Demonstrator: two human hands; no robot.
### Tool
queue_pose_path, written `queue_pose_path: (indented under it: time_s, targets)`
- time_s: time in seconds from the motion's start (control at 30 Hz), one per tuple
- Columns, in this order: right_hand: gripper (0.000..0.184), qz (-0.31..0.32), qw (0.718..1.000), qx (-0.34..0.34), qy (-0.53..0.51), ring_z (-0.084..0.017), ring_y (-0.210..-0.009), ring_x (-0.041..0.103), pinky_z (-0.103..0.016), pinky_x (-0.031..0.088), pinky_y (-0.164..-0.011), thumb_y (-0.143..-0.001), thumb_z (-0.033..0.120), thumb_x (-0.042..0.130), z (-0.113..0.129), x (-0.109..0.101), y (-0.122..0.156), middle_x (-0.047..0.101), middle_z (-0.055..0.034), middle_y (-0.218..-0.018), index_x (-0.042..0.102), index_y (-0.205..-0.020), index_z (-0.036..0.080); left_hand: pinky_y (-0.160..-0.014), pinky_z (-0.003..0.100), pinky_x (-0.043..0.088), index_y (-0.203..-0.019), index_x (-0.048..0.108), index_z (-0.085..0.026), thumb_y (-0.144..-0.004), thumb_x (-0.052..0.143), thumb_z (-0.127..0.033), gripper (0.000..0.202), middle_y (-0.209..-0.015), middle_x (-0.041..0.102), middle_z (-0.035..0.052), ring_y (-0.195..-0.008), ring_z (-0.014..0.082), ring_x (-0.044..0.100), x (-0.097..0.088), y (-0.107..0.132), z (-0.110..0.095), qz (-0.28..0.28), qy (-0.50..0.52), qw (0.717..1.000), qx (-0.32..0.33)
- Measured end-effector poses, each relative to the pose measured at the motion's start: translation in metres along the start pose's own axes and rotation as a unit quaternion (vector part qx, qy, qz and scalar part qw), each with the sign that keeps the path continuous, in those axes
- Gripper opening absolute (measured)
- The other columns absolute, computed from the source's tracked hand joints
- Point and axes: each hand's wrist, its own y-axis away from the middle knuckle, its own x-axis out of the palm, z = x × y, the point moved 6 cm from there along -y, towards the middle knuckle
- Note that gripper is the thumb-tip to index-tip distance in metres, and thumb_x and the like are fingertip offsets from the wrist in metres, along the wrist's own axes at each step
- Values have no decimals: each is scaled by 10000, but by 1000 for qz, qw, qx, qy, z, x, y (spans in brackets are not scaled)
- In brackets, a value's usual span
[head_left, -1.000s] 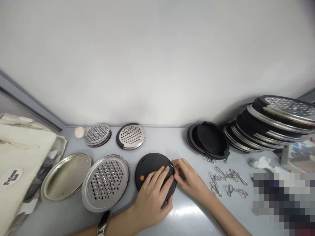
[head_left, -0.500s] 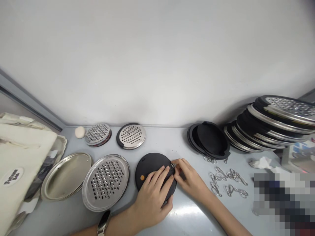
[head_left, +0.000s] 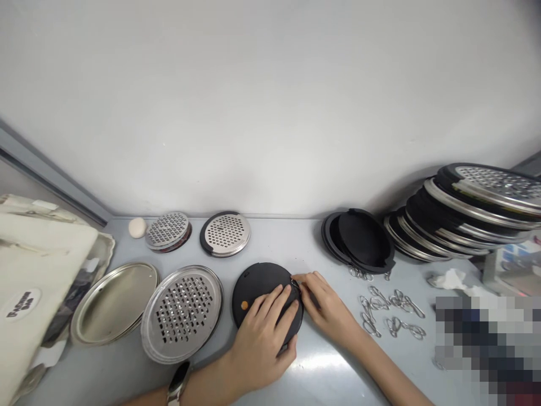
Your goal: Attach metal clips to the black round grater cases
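Observation:
A round black plastic disc (head_left: 264,277) with a small orange dot lies on the table in front of me. My left hand (head_left: 267,335) rests flat on top of it, fingers stretched out over its lower right part. At the disc's right edge, my right hand (head_left: 319,301) has thumb and index finger on a small metal wire clip (head_left: 294,283); the fingertips partly cover it. A round perforated metal grater plate (head_left: 183,316) lies just left of the disc. Several loose wire clips (head_left: 395,301) are scattered to the right of my right hand.
Plain metal discs (head_left: 114,304) are stacked at left, beside a cream bag (head_left: 46,254). Smaller graters (head_left: 228,233) lie along the wall near a pale round object (head_left: 137,228). Black rims (head_left: 363,239) and a tall leaning stack of graters (head_left: 465,208) stand at right, near crumpled tissue (head_left: 450,280).
My right fingertips have shifted slightly up and left along the disc's edge, and the wire clip has turned a little with them. My left hand and the disc have stayed put.

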Motion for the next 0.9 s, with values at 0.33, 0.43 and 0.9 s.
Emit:
queue_pose_path:
  time_s: [0.33,0.43,0.9]
  targets:
    - [208,2,1000,30,2,-186,-817,576,-348,518,-746,-930,157,458,-3,0,2,560,-50,-909,519,-1118,221,-1047,401,380,-1377,472,-137,-886,499,-274,510,-1458,430,116,-1354,272,381,-2,0,0,-3,1,1000,3]
    - [214,5,999,35,-4,-179,-816,579,-341,517,-752,-933,163,457,-4,0,2,562,-49,-925,520,-1128,225,-1055,408,373,-1376,471,-138,-886,497,-275,510,-1464,423,111,-1362,273,368,-1,1,-1,0,4,1000,1]
    - [162,27,998,45,-25,-172,-804,579,-323,512,-737,-961,203,424,-4,1,4,555,-48,-924,516,-1094,220,-1053,410,377,-1372,469,-138,-884,506,-274,508,-1462,424,117,-1364,272,365,-1,-1,0,0,3,1000,3]
